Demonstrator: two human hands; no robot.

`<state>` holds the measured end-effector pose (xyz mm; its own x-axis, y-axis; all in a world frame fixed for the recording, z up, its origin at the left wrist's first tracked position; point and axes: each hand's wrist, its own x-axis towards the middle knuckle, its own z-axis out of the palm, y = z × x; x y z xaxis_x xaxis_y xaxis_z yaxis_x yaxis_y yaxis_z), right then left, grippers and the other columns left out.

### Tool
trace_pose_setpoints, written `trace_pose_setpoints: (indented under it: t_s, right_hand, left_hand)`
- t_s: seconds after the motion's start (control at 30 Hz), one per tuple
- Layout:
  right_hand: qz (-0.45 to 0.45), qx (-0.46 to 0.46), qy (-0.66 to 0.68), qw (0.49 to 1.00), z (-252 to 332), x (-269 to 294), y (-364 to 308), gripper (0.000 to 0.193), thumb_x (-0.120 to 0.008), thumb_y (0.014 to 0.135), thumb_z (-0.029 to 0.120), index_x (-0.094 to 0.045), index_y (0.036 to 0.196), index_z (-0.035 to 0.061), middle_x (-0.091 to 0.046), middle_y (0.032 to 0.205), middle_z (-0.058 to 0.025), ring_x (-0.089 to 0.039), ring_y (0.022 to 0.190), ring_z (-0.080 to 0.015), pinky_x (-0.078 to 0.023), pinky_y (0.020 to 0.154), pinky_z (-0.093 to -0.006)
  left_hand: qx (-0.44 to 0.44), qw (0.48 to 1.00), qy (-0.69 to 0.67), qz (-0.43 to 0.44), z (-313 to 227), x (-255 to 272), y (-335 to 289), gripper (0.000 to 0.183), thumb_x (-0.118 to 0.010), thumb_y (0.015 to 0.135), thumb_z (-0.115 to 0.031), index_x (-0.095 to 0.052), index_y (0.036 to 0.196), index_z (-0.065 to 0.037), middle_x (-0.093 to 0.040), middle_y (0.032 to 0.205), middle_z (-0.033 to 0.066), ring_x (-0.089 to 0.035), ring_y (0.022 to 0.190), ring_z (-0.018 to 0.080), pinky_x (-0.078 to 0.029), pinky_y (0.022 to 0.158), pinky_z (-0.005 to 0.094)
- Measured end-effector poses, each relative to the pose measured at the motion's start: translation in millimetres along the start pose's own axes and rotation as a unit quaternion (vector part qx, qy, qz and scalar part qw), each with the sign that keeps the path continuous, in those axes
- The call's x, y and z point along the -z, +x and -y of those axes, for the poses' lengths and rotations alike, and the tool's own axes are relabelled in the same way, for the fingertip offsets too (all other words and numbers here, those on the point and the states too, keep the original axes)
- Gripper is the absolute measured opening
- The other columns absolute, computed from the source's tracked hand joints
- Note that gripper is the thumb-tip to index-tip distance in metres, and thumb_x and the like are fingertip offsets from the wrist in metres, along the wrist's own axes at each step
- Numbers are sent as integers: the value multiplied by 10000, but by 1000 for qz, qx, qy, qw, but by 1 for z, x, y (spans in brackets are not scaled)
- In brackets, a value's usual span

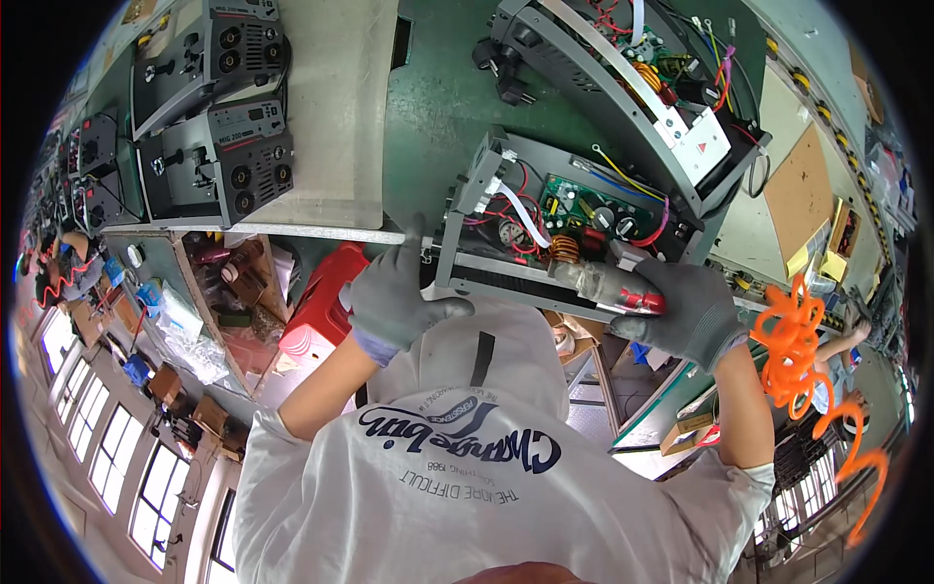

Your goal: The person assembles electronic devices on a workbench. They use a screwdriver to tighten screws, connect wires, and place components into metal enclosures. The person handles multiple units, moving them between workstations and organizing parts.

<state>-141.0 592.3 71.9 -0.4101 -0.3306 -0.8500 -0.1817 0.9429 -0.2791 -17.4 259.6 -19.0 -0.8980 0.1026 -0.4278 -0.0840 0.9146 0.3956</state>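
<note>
A welding machine with its casing off (584, 209) lies before me on the green bench, its circuit board, copper-coloured coil and coloured wires exposed. My right hand (689, 310), in a grey glove, is closed around a silver and red pneumatic screwdriver (605, 284), which lies along the near edge of the machine's frame. The screwdriver's tip cannot be made out. My left hand (397, 300), also gloved, is beside the frame's left end with thumb and forefinger spread. Nothing shows in it.
A second opened machine (632, 88) stands farther back, with a black plug (506, 73) beside it. Finished-looking machines (219, 161) stand at the left. An orange coiled hose (793, 336) hangs at the right. Below the bench edge are a red stool (326, 297) and a parts bin (238, 292).
</note>
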Motion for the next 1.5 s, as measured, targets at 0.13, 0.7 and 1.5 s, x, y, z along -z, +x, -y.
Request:
trace_pose_setpoints:
  t_s: [0.13,0.7,1.5]
  right_hand:
    - [-20,8,-24,999,3,-5,5,661,-760,708,585,-639,1163,121,-704,868,-129,-697,847,-317,-542,760,-438]
    - [-209,117,-30,970,-4,-29,18,850,-886,546,454,-610,1276,118,-717,931,-103,-680,810,-338,-550,711,-435]
    - [-212,118,-40,969,-1,-22,8,644,-834,630,474,-630,1164,179,-694,880,-88,-680,780,-306,-543,696,-412]
  left_hand:
    - [-26,998,46,30,-6,0,24,1375,-810,426,-767,-350,1477,-9,-637,955,162,-666,829,333,-552,671,416]
    - [-66,991,75,89,-1,-5,40,1264,-782,519,-738,-383,1440,30,-650,1035,187,-687,835,316,-573,683,400]
    - [-8,969,139,206,-19,16,45,1332,-774,540,-777,-285,1484,26,-645,1132,196,-689,993,319,-562,833,370]
